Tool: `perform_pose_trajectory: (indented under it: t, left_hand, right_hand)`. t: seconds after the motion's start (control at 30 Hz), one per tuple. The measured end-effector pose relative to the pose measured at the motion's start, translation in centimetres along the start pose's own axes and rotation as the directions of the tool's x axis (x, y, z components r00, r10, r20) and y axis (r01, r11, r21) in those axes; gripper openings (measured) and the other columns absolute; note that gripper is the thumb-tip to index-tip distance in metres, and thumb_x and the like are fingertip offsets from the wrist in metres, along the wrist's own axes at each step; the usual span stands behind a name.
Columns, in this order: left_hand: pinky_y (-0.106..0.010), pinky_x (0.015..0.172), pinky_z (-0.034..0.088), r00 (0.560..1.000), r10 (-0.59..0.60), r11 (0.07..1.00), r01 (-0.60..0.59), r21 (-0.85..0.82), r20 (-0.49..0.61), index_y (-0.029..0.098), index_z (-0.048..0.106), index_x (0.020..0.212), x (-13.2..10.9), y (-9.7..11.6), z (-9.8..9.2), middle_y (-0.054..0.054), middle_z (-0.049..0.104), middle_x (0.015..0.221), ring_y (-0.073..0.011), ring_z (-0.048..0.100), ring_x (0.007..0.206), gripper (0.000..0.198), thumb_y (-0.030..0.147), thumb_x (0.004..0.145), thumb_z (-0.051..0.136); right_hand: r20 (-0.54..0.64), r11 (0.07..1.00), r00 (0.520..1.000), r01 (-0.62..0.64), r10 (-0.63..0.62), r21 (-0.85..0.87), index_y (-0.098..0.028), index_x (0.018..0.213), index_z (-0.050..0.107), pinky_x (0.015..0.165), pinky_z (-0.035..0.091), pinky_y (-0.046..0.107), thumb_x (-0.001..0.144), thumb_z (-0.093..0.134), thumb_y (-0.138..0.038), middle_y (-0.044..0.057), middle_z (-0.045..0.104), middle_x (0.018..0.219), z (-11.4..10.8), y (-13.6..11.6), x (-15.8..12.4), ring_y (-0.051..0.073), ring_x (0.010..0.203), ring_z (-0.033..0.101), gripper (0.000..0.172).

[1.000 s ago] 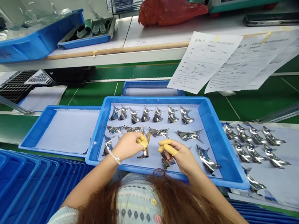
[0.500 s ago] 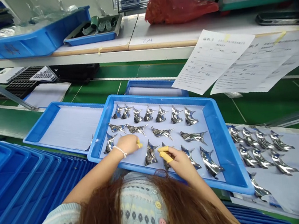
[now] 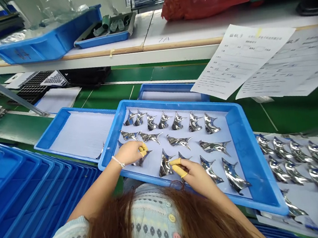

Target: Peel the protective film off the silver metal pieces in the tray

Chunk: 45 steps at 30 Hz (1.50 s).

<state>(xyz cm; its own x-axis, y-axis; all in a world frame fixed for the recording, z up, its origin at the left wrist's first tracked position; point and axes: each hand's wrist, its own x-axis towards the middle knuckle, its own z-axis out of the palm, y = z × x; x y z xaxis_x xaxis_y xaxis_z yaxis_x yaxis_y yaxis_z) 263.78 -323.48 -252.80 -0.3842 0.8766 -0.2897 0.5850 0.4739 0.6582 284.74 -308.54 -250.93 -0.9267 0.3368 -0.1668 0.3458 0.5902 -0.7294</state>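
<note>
Green line desk (image 3: 106,95), blue tray (image 3: 163,104) of chrome parts (image 3: 179,141); L hand (image 3: 130,153) pinched narrow, prob. on chrome piece (image 3: 141,158) at its 6 o'clock; R hand (image 3: 191,171) also narrow, grip unclear.

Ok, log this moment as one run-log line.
left hand: at polished metal piece | right hand: beside another piece | both over blue tray

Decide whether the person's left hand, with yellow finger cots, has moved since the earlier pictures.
Yes: the left hand has shifted leftward, nearer the left rim of the blue plastic tray.
</note>
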Motion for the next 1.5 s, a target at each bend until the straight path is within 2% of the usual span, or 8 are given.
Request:
perform_pose_trajectory:
  t: [0.23, 0.43, 0.67, 0.8, 1.0, 1.13, 1.27, 1.5]
  left_hand:
    - [-0.025, 0.072, 0.051, 0.867, 0.473, 0.428, -0.38, -0.82, -0.155, 0.012, 0.066, 0.084, -2.0, 4.8, -2.5, -0.007, 0.068, 0.085, -0.0152, 0.063, 0.076, 0.027, 0.038, 0.078, 0.069]
    - [-0.027, 0.077, 0.05, 0.805, 0.444, 0.432, -0.578, -0.693, -0.394, 0.016, 0.066, 0.113, -2.5, 6.2, -2.4, -0.01, 0.069, 0.104, -0.0176, 0.064, 0.086, 0.036, 0.037, 0.083, 0.065]
    - [-0.028, 0.076, 0.047, 0.511, 0.631, 0.533, -0.832, -0.152, -0.583, 0.015, 0.07, 0.091, -3.4, 6.9, -2.9, -0.008, 0.07, 0.084, -0.0155, 0.062, 0.08, 0.027, 0.04, 0.087, 0.059]
    - [-0.026, 0.071, 0.045, 0.459, 0.636, 0.54, -0.839, -0.067, -0.62, 0.015, 0.068, 0.087, -3.7, 7.3, -2.9, -0.006, 0.07, 0.08, -0.0136, 0.06, 0.074, 0.024, 0.037, 0.088, 0.058]
    - [-0.026, 0.067, 0.041, 0.506, 0.617, 0.583, -0.808, -0.082, -0.602, 0.016, 0.067, 0.078, -4.4, 7.4, -3.2, -0.002, 0.067, 0.069, -0.0119, 0.055, 0.065, 0.015, 0.03, 0.084, 0.065]
    - [-0.024, 0.063, 0.042, 0.724, 0.428, 0.585, -0.678, -0.446, -0.54, 0.016, 0.064, 0.069, -4.6, 7.5, -3.2, -0.001, 0.064, 0.065, -0.0107, 0.053, 0.062, 0.013, 0.023, 0.078, 0.069]
    - [-0.023, 0.052, 0.041, 0.932, 0.234, 0.265, -0.334, -0.905, -0.276, 0.015, 0.057, 0.07, -4.1, 7.5, -2.9, 0.002, 0.058, 0.057, -0.0103, 0.052, 0.05, 0.022, 0.032, 0.074, 0.072]
    - [-0.017, 0.048, 0.032, 0.981, 0.166, -0.056, -0.089, -0.994, -0.097, 0.012, 0.053, 0.064, -2.5, 7.8, -2.3, 0.004, 0.047, 0.053, -0.0048, 0.041, 0.049, 0.034, 0.034, 0.064, 0.079]
  right_hand:
    - [0.035, 0.961, 0.992, 0.107, -0.12, 0.254, -0.016, 0.102, 0.067, 0.06, 0.046, 0.027, 0.089, 0.054, -0.044, 0.003, 0.063, 0.072, -2.5, -6.1, 0.0, 0.017, 0.065, 0.057, 0.033]
    - [-0.212, 0.959, 0.937, 0.285, -0.276, 0.01, -0.016, 0.085, 0.07, 0.051, 0.042, 0.025, 0.089, 0.057, -0.038, 0.002, 0.065, 0.066, -4.0, -9.1, -1.0, 0.015, 0.055, 0.054, 0.025]
    - [-0.353, 0.861, 0.79, 0.418, -0.502, -0.289, -0.017, 0.087, 0.069, 0.051, 0.042, 0.023, 0.089, 0.058, -0.021, 0.002, 0.065, 0.067, -4.4, -10.2, -1.5, 0.013, 0.054, 0.053, 0.012]
    - [-0.357, 0.842, 0.765, 0.458, -0.537, -0.284, -0.017, 0.09, 0.07, 0.05, 0.042, 0.022, 0.089, 0.058, -0.021, 0.002, 0.066, 0.069, -4.3, -10.5, -1.3, 0.012, 0.053, 0.053, 0.012]
    - [-0.32, 0.913, 0.856, 0.394, -0.405, -0.101, -0.018, 0.083, 0.071, 0.048, 0.04, 0.023, 0.089, 0.06, -0.035, 0.0, 0.06, 0.06, -4.2, -10.2, -1.1, 0.013, 0.05, 0.05, 0.021]
    - [-0.256, 0.92, 0.93, 0.324, -0.266, 0.222, -0.018, 0.088, 0.07, 0.055, 0.04, 0.027, 0.09, 0.047, -0.059, 0.003, 0.057, 0.065, -4.0, -8.6, -1.0, 0.016, 0.06, 0.05, 0.047]
    - [-0.106, 0.822, 0.982, 0.188, -0.155, 0.538, -0.019, 0.091, 0.069, 0.054, 0.034, 0.028, 0.094, 0.038, -0.058, 0.002, 0.053, 0.063, -3.6, -6.8, -1.0, 0.016, 0.058, 0.043, 0.051]
    - [0.025, 0.667, 0.985, 0.096, -0.169, 0.739, -0.019, 0.081, 0.069, 0.057, 0.035, 0.03, 0.091, 0.047, -0.056, 0.001, 0.053, 0.056, -3.4, -7.2, -1.1, 0.015, 0.055, 0.043, 0.044]
